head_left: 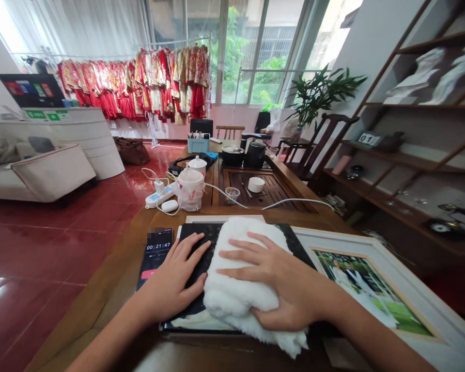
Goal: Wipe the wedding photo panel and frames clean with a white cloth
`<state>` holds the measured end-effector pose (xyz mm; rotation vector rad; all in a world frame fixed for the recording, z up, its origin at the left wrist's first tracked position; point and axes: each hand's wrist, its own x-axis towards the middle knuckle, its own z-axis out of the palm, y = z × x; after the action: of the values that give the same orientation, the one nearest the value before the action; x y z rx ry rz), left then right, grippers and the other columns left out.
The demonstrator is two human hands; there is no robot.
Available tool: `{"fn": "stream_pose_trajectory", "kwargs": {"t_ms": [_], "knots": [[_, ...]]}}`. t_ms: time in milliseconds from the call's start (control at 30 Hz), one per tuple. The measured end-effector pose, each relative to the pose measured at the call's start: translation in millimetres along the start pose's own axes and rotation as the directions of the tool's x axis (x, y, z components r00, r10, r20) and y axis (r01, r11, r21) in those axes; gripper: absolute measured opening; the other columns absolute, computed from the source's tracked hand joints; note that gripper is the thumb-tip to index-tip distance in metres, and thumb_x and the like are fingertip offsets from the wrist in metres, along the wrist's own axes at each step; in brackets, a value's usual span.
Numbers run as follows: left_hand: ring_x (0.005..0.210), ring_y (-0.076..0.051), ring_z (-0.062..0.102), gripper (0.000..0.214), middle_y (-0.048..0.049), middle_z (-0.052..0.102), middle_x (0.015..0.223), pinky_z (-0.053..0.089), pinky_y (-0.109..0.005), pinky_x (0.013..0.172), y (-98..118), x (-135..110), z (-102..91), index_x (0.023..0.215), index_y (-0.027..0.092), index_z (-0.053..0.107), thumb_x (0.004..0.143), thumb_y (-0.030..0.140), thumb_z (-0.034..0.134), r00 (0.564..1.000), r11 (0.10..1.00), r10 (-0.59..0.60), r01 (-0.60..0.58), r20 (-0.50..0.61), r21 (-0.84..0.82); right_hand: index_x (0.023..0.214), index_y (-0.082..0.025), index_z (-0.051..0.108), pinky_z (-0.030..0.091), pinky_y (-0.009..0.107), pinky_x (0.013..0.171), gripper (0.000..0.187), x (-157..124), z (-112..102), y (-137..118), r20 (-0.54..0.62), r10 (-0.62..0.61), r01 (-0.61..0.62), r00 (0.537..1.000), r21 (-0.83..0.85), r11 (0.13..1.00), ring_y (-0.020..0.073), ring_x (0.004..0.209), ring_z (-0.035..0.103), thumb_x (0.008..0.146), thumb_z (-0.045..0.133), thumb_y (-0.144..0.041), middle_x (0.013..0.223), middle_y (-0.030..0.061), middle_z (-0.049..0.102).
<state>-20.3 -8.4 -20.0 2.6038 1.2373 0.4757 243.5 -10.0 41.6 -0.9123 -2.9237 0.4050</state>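
A folded, fluffy white cloth (248,294) lies over a dark, glossy picture panel (196,305) near the table's front edge. My right hand (273,276) is on top of the cloth. Its fingers are spread across the upper side, and the thumb grips the near fold. Flat on the panel's left part rests my left hand (178,274), fingers apart and holding nothing. Its thumb tip is beside the cloth's left edge. Much of the panel's picture is hidden by the cloth and hands; a pale patch shows at its near edge.
Left of the panel lies a phone (155,253) with a running timer. A white-framed photo (372,289) is at the right. Beyond are a lidded cup (189,188), a power strip (158,196), a white cable (294,200) and a tea tray (279,199) with a small white bowl (256,184).
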Motion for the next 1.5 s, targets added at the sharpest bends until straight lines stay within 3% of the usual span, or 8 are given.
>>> {"fn": "stream_pose_trajectory", "kwargs": {"t_ms": [167,300,633,1000,1167,1333,1500], "knots": [[0.144,-0.028,0.025,0.055,-0.0079,0.026,0.157,0.027,-0.052,0.117,0.5,-1.0,1.3,0.149,0.024,0.031,0.096,0.029,0.045,1.0,1.0,0.012,-0.012,-0.01,-0.006,0.142,-0.034,0.045,0.014,0.06,0.113,0.071,-7.1,2.3,25.0,-0.112,0.103,-0.11,0.988,-0.065,0.992,0.0315,0.14,0.033,0.074,0.061,-0.032,0.152,0.0025,0.041],[0.144,-0.028,0.024,0.055,-0.0085,0.026,0.157,0.026,-0.053,0.117,0.3,-2.7,1.9,0.149,0.023,0.031,0.097,0.03,0.044,1.0,1.0,0.008,-0.008,-0.006,0.0,0.144,-0.034,0.041,0.014,0.062,0.112,0.072,-10.3,2.4,35.2,-0.135,0.133,-0.147,0.982,-0.103,0.984,0.0318,0.141,0.032,0.075,0.06,-0.031,0.152,0.0028,0.04],[0.145,-0.029,0.024,0.055,-0.0084,0.026,0.157,0.024,-0.054,0.117,0.3,0.8,0.0,0.149,0.023,0.031,0.097,0.03,0.045,1.0,1.0,0.004,-0.004,-0.001,0.001,0.144,-0.039,0.039,0.008,0.061,0.114,0.081,-3.5,1.2,4.1,-0.013,-0.012,0.011,1.0,-0.042,0.999,0.0302,0.14,0.033,0.067,0.063,-0.031,0.154,-0.0006,0.036],[0.144,-0.028,0.026,0.055,-0.0072,0.027,0.157,0.027,-0.052,0.117,-0.7,-4.6,2.6,0.149,0.025,0.031,0.096,0.03,0.046,0.999,1.0,0.014,-0.014,-0.03,-0.013,0.145,-0.036,0.04,0.014,0.06,0.113,0.07,-16.4,0.9,40.6,-0.106,0.14,-0.152,0.984,-0.121,0.981,0.029,0.143,0.027,0.077,0.058,-0.033,0.154,-0.0004,0.037],[0.145,-0.028,0.024,0.055,-0.0079,0.025,0.158,0.025,-0.053,0.117,-0.1,-1.4,1.6,0.15,0.024,0.03,0.097,0.031,0.045,1.0,1.0,0.002,-0.002,-0.002,0.006,0.143,-0.041,0.039,0.011,0.06,0.114,0.077,-11.4,-0.3,22.4,-0.054,0.065,-0.069,0.996,-0.071,0.995,0.0291,0.142,0.03,0.071,0.061,-0.03,0.154,-0.0041,0.036],[0.145,-0.029,0.024,0.055,-0.0088,0.027,0.157,0.024,-0.055,0.117,-0.1,2.2,0.5,0.149,0.023,0.031,0.096,0.03,0.045,1.0,1.0,0.001,-0.001,-0.003,0.007,0.143,-0.04,0.04,0.005,0.058,0.116,0.084,-2.9,-2.1,-1.3,0.029,-0.016,0.016,0.999,0.009,1.0,0.0281,0.139,0.035,0.064,0.064,-0.028,0.153,-0.0022,0.037],[0.144,-0.029,0.026,0.056,-0.0081,0.027,0.157,0.025,-0.054,0.117,-0.9,-0.3,0.5,0.149,0.024,0.032,0.096,0.03,0.047,1.0,1.0,0.008,-0.008,-0.011,-0.002,0.144,-0.04,0.04,0.008,0.058,0.115,0.08,-5.6,-0.2,13.0,-0.016,0.013,-0.014,1.0,-0.021,1.0,0.0282,0.141,0.032,0.067,0.062,-0.028,0.154,-0.0021,0.035]]}}
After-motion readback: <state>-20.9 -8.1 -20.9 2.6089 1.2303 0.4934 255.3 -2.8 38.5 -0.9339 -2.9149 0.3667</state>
